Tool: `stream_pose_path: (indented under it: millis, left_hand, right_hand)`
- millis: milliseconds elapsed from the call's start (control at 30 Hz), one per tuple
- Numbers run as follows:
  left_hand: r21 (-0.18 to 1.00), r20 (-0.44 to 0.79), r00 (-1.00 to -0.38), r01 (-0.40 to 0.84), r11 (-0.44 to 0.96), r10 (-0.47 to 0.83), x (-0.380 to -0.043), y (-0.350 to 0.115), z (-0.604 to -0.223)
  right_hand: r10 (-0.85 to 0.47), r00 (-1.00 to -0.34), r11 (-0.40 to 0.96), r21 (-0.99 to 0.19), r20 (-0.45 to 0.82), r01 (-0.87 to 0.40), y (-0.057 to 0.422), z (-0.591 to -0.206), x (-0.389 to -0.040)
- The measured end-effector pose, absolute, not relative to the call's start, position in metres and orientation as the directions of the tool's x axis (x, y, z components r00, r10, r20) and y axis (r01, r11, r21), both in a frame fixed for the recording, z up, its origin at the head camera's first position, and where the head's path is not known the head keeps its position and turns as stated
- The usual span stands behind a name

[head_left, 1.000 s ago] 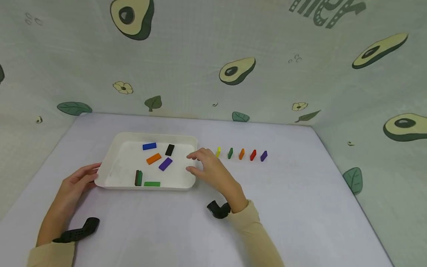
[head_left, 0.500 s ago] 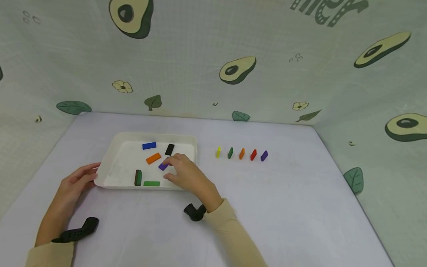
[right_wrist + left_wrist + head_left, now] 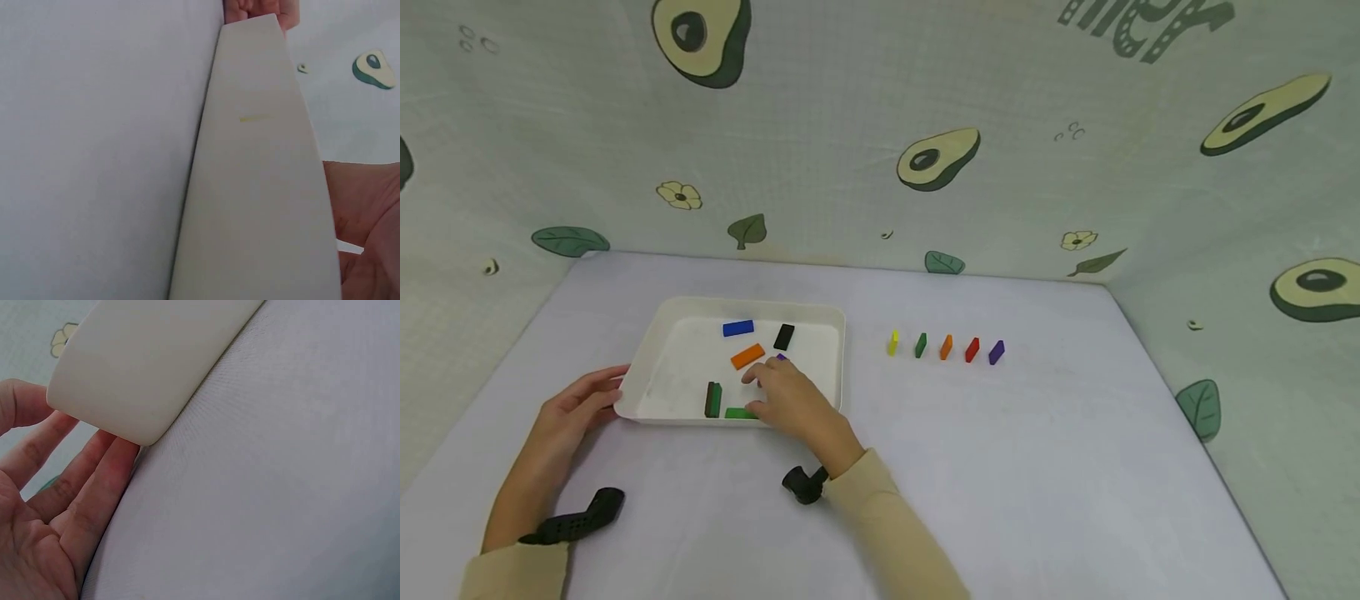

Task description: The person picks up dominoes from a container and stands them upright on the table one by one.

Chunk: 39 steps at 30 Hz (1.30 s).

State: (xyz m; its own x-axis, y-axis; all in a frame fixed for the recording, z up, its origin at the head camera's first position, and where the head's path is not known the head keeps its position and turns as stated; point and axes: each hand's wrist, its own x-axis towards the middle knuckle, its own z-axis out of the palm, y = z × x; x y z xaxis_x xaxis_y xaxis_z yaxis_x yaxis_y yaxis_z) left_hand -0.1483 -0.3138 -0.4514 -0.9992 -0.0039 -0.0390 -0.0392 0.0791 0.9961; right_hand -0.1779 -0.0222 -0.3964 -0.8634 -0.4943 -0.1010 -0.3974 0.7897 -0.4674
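A white tray (image 3: pixel 658 354) holds several small coloured domino blocks. My left hand (image 3: pixel 567 425) touches its left end with fingertips and thumb; the left wrist view has those fingers (image 3: pixel 103 478) nearly straight against the wall. Over the tray's near right part, my right hand (image 3: pixel 793 408) has thumb and fingers apart, the thumb overlapping the right end of a green domino (image 3: pixel 741 413). Just left stand a dark brown domino (image 3: pixel 710 400) and a dark green one (image 3: pixel 717 400), side by side. The right hand mostly covers a purple domino (image 3: pixel 782 357). In the right wrist view, the tray wall hides much of that hand.
Inside the tray, farther back, lie a blue domino (image 3: pixel 738 328), a black one (image 3: pixel 784 337) and an orange one (image 3: pixel 747 357). Right of the tray, several dominoes stand upright in a spaced row, from a yellow one (image 3: pixel 893 342) to a purple one (image 3: pixel 996 352).
My right hand has moved left from the tray's right rim, past the purple domino, to the green one at the near wall. The left hand keeps its place at the tray.
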Motion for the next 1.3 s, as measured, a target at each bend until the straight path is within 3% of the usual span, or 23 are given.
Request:
stream_pose_path:
  millis: [1000,1300]
  left_hand:
    - [0.998,-0.020,-1.000,-0.019,0.064,0.015,-0.149,-0.312,-0.450]
    - [0.995,-0.022,-1.000,-0.021,0.096,0.002,-0.148,-0.313,-0.450]
  right_hand:
    - [-0.414,-0.905,0.812,-0.489,-0.097,-0.319,-0.029,-0.414,-0.186]
    - [-0.392,-0.916,0.858,-0.395,-0.087,-0.330,-0.032,-0.411,-0.183]
